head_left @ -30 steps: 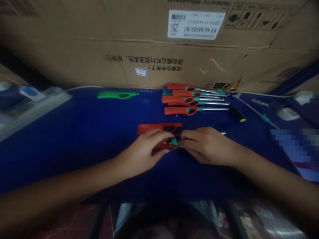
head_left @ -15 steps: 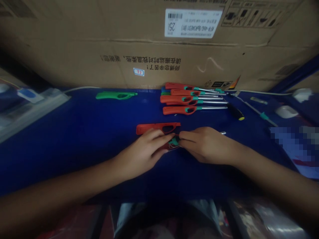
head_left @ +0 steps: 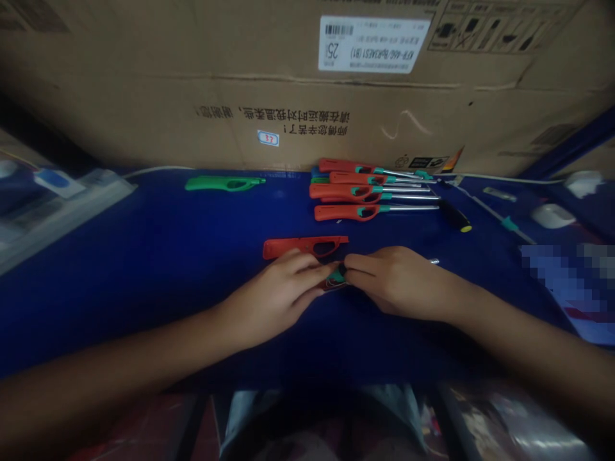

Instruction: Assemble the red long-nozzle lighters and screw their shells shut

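Near the middle of the blue table, my left hand (head_left: 288, 288) is closed around the handle of a long-nosed lighter (head_left: 332, 282), whose inside shows a teal trigger and thin wires. From the right, the pinched fingers of my right hand (head_left: 391, 278) press at a small black part (head_left: 342, 269) beside the trigger. The tip of a metal tube (head_left: 435, 261) pokes out past my right hand; the rest of it is hidden. Just beyond my left fingers lies a loose red half shell (head_left: 288, 246).
Several red lighters (head_left: 346, 212) with metal tubes lie stacked at the back. A black screwdriver handle (head_left: 454, 214) is right of them. A green shell (head_left: 223, 184) lies at back left. Behind stands a large cardboard box (head_left: 158, 121). A loose tube with a teal piece (head_left: 509, 223) lies right.
Both hands stay in nearly the same place. My right fingers have shifted very slightly, and more of the black part shows at their tips.
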A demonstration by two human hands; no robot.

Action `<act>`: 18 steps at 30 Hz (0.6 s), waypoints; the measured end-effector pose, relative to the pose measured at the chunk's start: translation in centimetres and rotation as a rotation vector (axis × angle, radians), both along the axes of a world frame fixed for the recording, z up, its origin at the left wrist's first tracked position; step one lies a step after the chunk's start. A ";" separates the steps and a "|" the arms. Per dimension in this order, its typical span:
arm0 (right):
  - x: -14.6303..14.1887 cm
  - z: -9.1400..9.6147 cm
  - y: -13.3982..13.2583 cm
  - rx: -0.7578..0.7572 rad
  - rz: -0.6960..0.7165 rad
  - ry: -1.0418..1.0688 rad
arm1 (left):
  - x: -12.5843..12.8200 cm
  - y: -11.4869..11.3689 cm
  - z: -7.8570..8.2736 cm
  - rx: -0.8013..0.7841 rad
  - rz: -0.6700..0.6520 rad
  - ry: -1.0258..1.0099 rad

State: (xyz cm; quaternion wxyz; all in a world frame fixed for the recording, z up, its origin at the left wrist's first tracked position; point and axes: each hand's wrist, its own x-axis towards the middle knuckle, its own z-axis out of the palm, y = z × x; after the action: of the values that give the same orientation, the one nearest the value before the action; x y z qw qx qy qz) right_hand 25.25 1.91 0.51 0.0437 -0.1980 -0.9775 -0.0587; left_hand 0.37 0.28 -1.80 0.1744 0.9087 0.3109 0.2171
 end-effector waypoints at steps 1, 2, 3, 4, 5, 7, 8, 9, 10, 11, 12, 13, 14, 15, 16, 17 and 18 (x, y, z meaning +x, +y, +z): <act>0.0 -0.1 0.0 0.001 -0.002 0.007 | 0.0 0.0 0.0 0.002 -0.007 0.003; -0.1 -0.2 0.0 -0.001 -0.002 0.012 | 0.1 0.0 0.1 0.009 -0.014 0.011; -0.1 -0.2 0.0 -0.006 0.000 0.017 | 0.1 -0.1 0.1 0.020 -0.021 0.029; -0.2 -0.2 0.0 -0.014 0.002 0.019 | 0.1 -0.1 0.1 0.036 -0.031 0.056; -0.2 -0.2 0.0 -0.024 0.000 0.019 | 0.2 -0.1 0.2 0.056 -0.042 0.092; -0.1 -0.1 0.0 -0.060 -0.024 0.029 | 0.2 -0.2 0.3 0.104 -0.063 0.171; -0.1 0.0 0.0 -0.088 -0.045 0.044 | 0.2 -0.3 0.3 0.129 -0.068 0.202; 0.0 0.1 0.0 -0.118 -0.068 0.066 | 0.2 -0.3 0.3 0.148 -0.068 0.226; 0.1 0.2 0.0 -0.148 -0.089 0.093 | 0.1 -0.3 0.3 0.164 -0.064 0.244; 0.2 0.3 0.0 -0.173 -0.104 0.125 | 0.0 -0.4 0.3 0.174 -0.059 0.256; 0.3 0.3 0.0 -0.194 -0.107 0.154 | 0.0 -0.4 0.3 0.178 -0.055 0.263; 0.3 0.3 0.1 -0.205 -0.097 0.176 | -0.1 -0.4 0.3 0.178 -0.054 0.266; 0.3 0.2 0.1 -0.210 -0.078 0.189 | -0.2 -0.4 0.3 0.173 -0.055 0.270; 0.3 0.0 0.2 -0.212 -0.056 0.191 | -0.2 -0.4 0.3 0.166 -0.054 0.273; 0.2 -0.2 0.3 -0.213 -0.035 0.187 | -0.2 -0.4 0.3 0.158 -0.053 0.274; 0.2 -0.4 0.4 -0.215 -0.019 0.179 | -0.2 -0.4 0.3 0.150 -0.050 0.275; 0.1 -0.6 0.4 -0.219 -0.014 0.173 | -0.2 -0.4 0.3 0.144 -0.048 0.274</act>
State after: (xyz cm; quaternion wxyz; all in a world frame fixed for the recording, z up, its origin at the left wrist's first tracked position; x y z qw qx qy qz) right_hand 25.36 2.33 -0.05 0.1055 -0.2128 -0.9692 0.0653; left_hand 0.15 -0.10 -1.55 0.0696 0.9472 0.2937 0.1085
